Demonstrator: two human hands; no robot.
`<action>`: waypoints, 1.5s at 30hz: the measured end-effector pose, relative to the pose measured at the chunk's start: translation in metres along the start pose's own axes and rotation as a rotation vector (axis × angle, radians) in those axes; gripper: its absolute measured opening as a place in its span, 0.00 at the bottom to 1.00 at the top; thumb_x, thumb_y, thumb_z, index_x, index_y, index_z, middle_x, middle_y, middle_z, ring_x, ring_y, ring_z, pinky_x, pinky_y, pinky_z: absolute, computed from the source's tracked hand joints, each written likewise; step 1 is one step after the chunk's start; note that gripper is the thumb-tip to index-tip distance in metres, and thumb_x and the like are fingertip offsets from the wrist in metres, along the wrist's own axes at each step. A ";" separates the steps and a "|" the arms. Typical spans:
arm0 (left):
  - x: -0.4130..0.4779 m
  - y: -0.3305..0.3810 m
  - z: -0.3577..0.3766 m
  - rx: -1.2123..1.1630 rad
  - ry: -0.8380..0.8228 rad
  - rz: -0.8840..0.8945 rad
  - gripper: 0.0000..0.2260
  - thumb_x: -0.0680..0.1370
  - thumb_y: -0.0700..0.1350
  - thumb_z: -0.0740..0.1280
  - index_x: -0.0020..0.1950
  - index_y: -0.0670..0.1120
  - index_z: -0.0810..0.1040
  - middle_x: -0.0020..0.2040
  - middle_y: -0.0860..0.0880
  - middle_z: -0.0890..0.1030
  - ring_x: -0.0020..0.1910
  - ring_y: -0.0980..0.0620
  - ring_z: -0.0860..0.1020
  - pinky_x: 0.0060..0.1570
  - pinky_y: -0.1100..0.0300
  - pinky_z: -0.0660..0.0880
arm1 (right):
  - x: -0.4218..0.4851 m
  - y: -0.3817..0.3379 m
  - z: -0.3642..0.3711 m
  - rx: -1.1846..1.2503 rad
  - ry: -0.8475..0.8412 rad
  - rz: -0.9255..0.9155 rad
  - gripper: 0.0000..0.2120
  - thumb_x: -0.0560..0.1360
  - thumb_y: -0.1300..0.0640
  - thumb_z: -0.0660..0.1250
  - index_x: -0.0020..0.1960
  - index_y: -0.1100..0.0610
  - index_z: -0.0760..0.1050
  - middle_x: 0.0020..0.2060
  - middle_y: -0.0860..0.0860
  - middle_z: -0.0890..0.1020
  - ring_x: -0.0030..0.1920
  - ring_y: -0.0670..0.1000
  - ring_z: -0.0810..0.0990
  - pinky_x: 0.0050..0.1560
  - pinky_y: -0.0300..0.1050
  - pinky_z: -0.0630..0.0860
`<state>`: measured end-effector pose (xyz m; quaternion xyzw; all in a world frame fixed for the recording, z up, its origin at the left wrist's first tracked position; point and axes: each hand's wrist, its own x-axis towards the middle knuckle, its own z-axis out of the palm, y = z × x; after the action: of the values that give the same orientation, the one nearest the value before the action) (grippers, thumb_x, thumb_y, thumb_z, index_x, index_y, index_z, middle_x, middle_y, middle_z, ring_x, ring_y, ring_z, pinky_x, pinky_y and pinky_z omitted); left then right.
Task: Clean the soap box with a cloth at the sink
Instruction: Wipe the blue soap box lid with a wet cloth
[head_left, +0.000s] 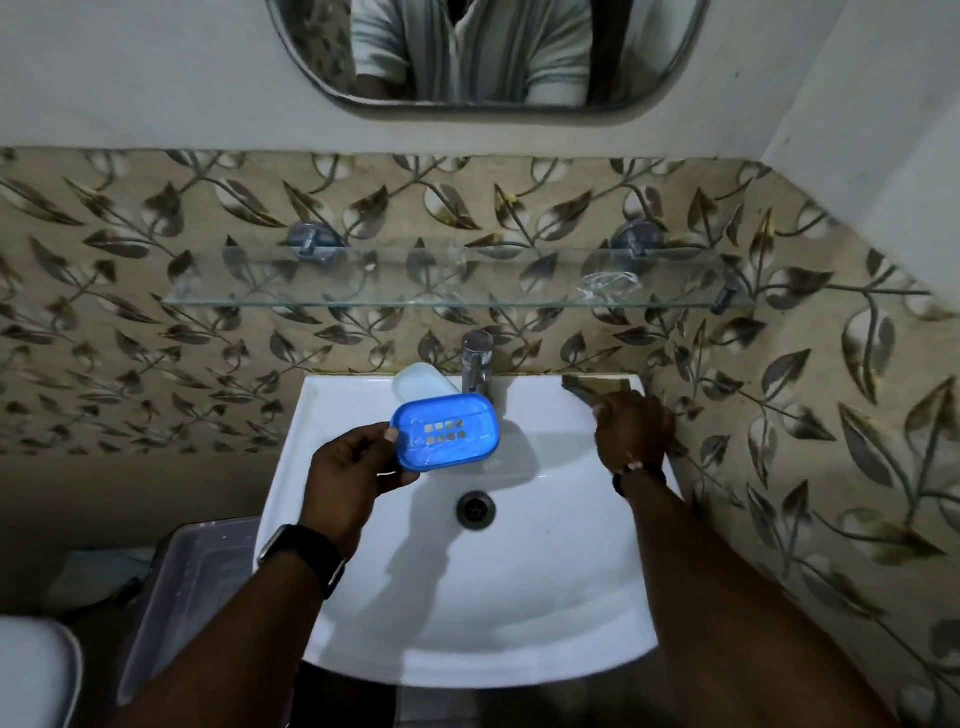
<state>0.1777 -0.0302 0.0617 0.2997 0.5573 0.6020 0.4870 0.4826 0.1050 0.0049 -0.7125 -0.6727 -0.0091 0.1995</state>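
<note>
two hands over the white sink (332, 618) as i watch: my left hand (345, 478) grips the blue soap box (445, 431), thumb on its near left edge, fingers curled beneath, holding it tilted above the basin just short of the tap (478, 364). my right hand (634, 428) is bunched on the sink's back right corner, fingertips touching a dark cloth (597, 387) lying just beyond them; i cannot tell whether they pinch it. the drain (475, 511) sits below, between both wrists.
</note>
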 end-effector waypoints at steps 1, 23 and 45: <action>0.000 0.002 0.002 -0.003 0.001 0.003 0.07 0.81 0.38 0.66 0.52 0.37 0.82 0.39 0.43 0.86 0.37 0.47 0.84 0.40 0.55 0.84 | -0.002 -0.006 -0.007 0.173 0.078 0.071 0.15 0.76 0.59 0.58 0.49 0.65 0.82 0.47 0.64 0.82 0.52 0.68 0.78 0.55 0.59 0.73; -0.006 0.034 -0.017 -0.028 -0.138 0.125 0.07 0.81 0.39 0.66 0.54 0.37 0.82 0.43 0.42 0.86 0.40 0.47 0.84 0.40 0.56 0.82 | -0.094 -0.174 -0.122 -0.138 0.180 -0.697 0.19 0.71 0.59 0.63 0.61 0.50 0.79 0.44 0.52 0.80 0.49 0.59 0.76 0.49 0.54 0.70; 0.003 0.051 -0.032 -0.065 -0.168 0.173 0.05 0.81 0.40 0.67 0.53 0.41 0.82 0.43 0.44 0.87 0.39 0.46 0.84 0.42 0.54 0.83 | -0.102 -0.216 -0.133 -0.191 0.137 -0.398 0.17 0.71 0.57 0.61 0.56 0.49 0.80 0.45 0.50 0.80 0.54 0.57 0.71 0.49 0.53 0.66</action>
<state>0.1351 -0.0349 0.1041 0.3799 0.4667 0.6324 0.4878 0.2991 -0.0286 0.1578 -0.5791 -0.7809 -0.1602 0.1707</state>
